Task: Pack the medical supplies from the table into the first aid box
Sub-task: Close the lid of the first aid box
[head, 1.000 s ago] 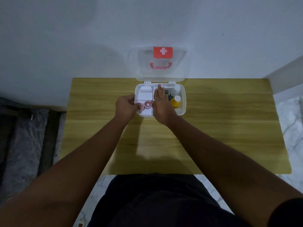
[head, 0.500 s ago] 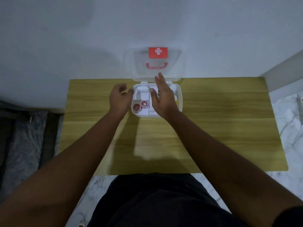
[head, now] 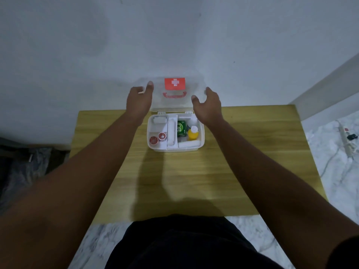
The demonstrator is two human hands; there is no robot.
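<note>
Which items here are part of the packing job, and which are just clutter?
Job:
- first aid box, clear lid up
- green carton, yellow bottle, two red-capped jars inside
- left hand, right hand at the lid

Clutter:
- power strip on the floor
- dark bundle, floor left

A wooden table (head: 233,162) with a yellowish grain fills the middle of the frame, its far edge set against a plain pale wall (head: 97,45) that takes up the whole upper half. Below and to the right of it lies a white marble-patterned floor (head: 330,171), where a white power strip (head: 346,139) with a thin cord rests at the right edge of the frame. At the left edge, a dark crumpled heap (head: 23,167), too dim to identify, sits low beside the table.
</note>
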